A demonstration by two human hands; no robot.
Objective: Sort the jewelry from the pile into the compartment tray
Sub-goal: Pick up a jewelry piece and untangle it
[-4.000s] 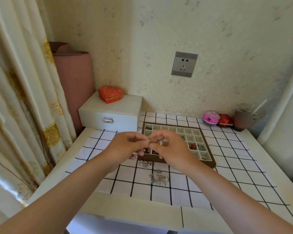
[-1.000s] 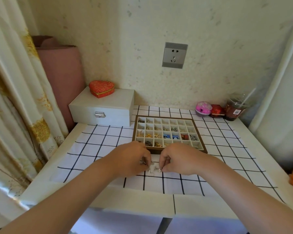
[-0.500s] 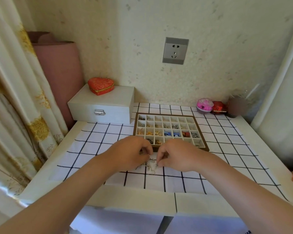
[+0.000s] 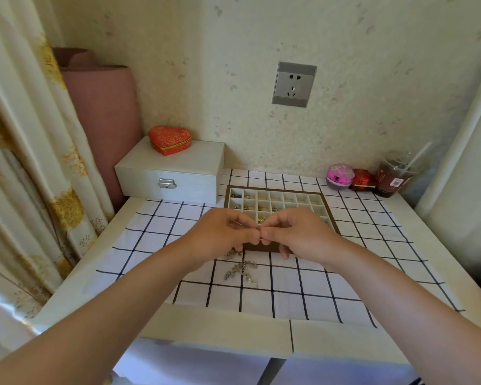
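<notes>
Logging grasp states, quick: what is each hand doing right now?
Left hand: closed, pinching a small jewelry piece.
Right hand: closed, pinching the same piece from the other side.

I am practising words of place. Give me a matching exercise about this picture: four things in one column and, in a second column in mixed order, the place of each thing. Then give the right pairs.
Things
1. red heart box
2. jewelry pile
3. drink cup
4. small jewelry piece

Places
A. pinched between the left hand and the right hand
B. on top of the white case
C. on the checked cloth, in front of the tray
D. at the far right corner of the table

Pairs: 1-B, 2-C, 3-D, 4-A
</notes>
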